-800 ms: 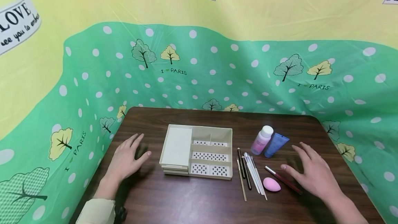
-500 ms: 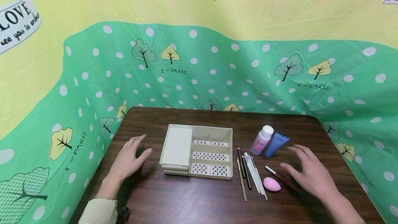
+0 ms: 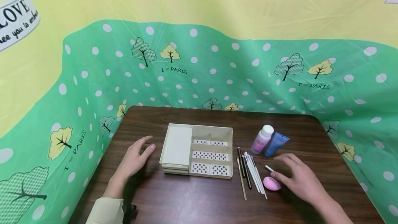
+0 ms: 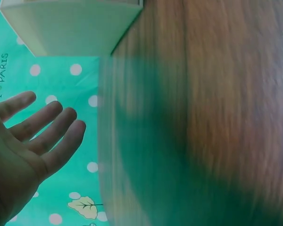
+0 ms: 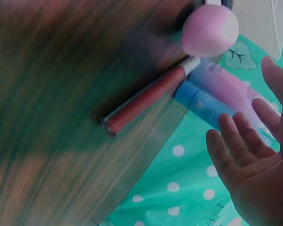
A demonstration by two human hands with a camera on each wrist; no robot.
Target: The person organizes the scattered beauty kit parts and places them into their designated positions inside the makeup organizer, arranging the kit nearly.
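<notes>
My right hand (image 3: 300,177) hovers with spread, relaxed fingers over a dark red tube with a silver end (image 5: 146,101), partly hiding it in the head view. Just left of that hand lies a pink makeup sponge (image 3: 272,183). Beyond it are a pink bottle with a white cap (image 3: 262,141) and a blue squeeze tube (image 3: 276,144). My left hand (image 3: 135,156) is held loosely open, apart from the left side of a cream compartment organizer (image 3: 177,144). Neither hand holds anything.
Several makeup brushes (image 3: 253,174) and dark pencil-like sticks (image 3: 244,167) lie right of the organizer. All stand on a brown wooden table (image 3: 186,199). A green and yellow patterned cloth (image 3: 199,61) surrounds its back and sides.
My right hand has moved left and toward the front, now covering much of the red tube. My left hand has shifted slightly right, closer to the organizer. The objects have stayed put.
</notes>
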